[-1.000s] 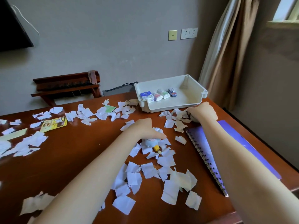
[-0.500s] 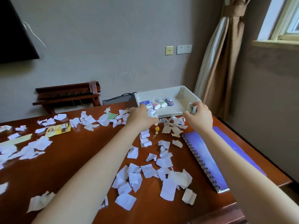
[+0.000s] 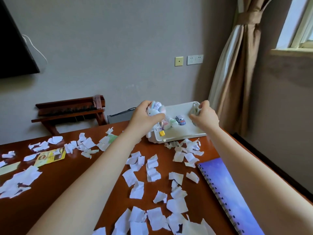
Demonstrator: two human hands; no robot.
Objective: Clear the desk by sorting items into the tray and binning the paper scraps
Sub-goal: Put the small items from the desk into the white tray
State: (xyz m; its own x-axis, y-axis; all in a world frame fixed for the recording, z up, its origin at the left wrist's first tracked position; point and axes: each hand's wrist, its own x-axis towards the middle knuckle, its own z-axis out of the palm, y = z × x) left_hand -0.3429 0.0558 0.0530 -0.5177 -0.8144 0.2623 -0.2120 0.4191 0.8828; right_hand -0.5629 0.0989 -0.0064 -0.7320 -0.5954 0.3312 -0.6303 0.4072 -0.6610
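Closest to the camera, the desk [image 3: 50, 184] is just covered in torn white paper scraps [image 3: 152, 175], thickest along the near edge and trailing off toward the left edge. A purple spiral notebook [image 3: 227, 192] sits at the near right corner. Over by the left side there's a yellow printed card [image 3: 50, 156] lying flat among more scraps.

Both forearms stretch out to the far edge, where the white tray [image 3: 183, 133] sits near the far right corner. The left hand [image 3: 144, 119] is curled around a small pastel bunny toy [image 3: 155, 110], holding it over the tray's left end, with a little yellow charm [image 3: 162, 133] dangling under it. The right hand [image 3: 204, 116] is pinched closed on something pale and see-through, can't really tell what, over the tray's right part. Inside the tray there's a tiny toy car [image 3: 180, 119] and a couple of small pastel items beside it.
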